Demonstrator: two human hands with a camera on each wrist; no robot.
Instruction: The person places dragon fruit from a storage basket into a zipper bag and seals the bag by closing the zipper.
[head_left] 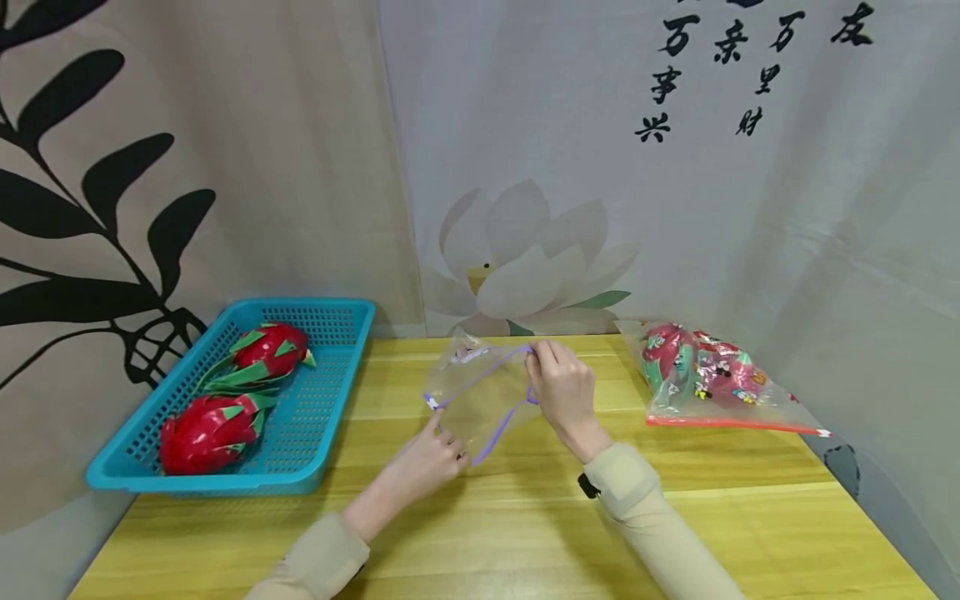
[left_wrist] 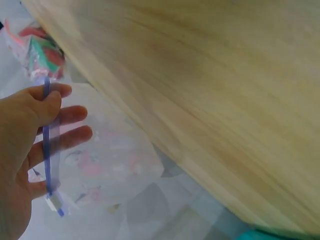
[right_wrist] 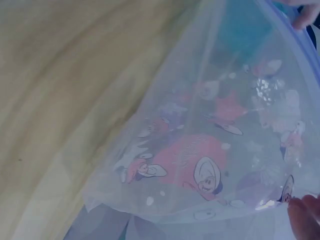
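A clear zip bag (head_left: 480,408) with a purple zip edge is stretched between my two hands over the table, its mouth spread apart. Pink and white cartoon prints cover its film (right_wrist: 190,160) in the right wrist view. My left hand (head_left: 423,465) pinches the near-left zip edge between thumb and index finger, the other fingers spread behind it. A white slider (left_wrist: 54,201) sits at the end of that edge in the left wrist view. At the far-right edge of the mouth, my right hand (head_left: 566,393) grips the bag with curled fingers.
On the left stands a blue perforated basket (head_left: 217,485) holding two red dragon fruits (head_left: 206,435), one behind the other. A red-edged zip bag (head_left: 723,379) with red and green contents lies at the back right of the wooden table (head_left: 517,533). A curtain (head_left: 525,100) hangs behind.
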